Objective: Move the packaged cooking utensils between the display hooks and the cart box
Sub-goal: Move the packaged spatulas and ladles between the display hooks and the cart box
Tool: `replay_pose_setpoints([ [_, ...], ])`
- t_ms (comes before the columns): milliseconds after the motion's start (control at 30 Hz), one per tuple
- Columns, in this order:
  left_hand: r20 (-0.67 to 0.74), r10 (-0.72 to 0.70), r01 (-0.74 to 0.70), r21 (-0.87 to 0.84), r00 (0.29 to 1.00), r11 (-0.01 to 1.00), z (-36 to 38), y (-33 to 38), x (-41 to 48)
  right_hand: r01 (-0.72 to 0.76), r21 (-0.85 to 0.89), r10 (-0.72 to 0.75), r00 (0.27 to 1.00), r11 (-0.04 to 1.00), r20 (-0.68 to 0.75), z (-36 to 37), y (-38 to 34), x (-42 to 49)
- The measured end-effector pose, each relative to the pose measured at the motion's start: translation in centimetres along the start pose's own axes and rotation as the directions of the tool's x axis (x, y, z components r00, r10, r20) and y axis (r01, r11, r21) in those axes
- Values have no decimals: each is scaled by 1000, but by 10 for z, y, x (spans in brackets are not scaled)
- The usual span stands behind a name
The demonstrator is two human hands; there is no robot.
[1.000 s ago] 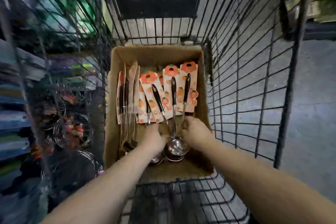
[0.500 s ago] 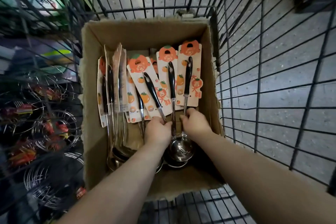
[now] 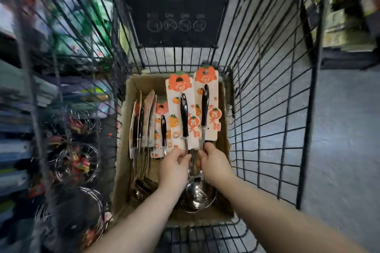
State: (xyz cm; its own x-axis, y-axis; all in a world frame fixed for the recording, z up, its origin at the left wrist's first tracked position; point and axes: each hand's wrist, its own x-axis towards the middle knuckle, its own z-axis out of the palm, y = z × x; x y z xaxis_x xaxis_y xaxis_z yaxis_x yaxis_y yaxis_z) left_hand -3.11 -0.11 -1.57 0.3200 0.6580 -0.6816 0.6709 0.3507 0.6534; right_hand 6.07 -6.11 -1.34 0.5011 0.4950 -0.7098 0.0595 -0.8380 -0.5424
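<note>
A brown cardboard box (image 3: 123, 170) sits in a black wire cart and holds packaged ladles on white cards printed with orange fruit. My left hand (image 3: 174, 165) grips the metal shaft of one carded ladle (image 3: 181, 113), raised above the box. My right hand (image 3: 213, 163) grips the shaft of a second carded ladle (image 3: 207, 104) beside it, also lifted. Their shiny bowls (image 3: 196, 193) hang below my hands. More carded ladles (image 3: 144, 121) remain standing at the box's left side.
The wire cart wall (image 3: 267, 129) rises close on the right, and a black sign panel (image 3: 176, 18) hangs on the cart's far end. Blurred shelves with wire utensils (image 3: 78, 162) lie to the left. Grey floor (image 3: 345, 150) shows on the right.
Both hands have lifted their two carded ladles up out of the box, so the cards now stand higher. The view has tilted up and pulled back.
</note>
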Motion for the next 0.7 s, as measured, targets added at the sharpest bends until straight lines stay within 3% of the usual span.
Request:
replay_pose_setpoints([
  [300,-272,115,-141,-78,955,987,-35,46,-86,182,7,-182,983,983,1,-48,-36,-64],
  [467,-430,73,-178,-210,900,961,-35,54,-152,317,-8,-316,947,948,64,-84,-36,-113],
  [700,-691,40,-325,-288,721,901,-30,60,-270,643,-104,-616,760,759,209,-118,-49,-210],
])
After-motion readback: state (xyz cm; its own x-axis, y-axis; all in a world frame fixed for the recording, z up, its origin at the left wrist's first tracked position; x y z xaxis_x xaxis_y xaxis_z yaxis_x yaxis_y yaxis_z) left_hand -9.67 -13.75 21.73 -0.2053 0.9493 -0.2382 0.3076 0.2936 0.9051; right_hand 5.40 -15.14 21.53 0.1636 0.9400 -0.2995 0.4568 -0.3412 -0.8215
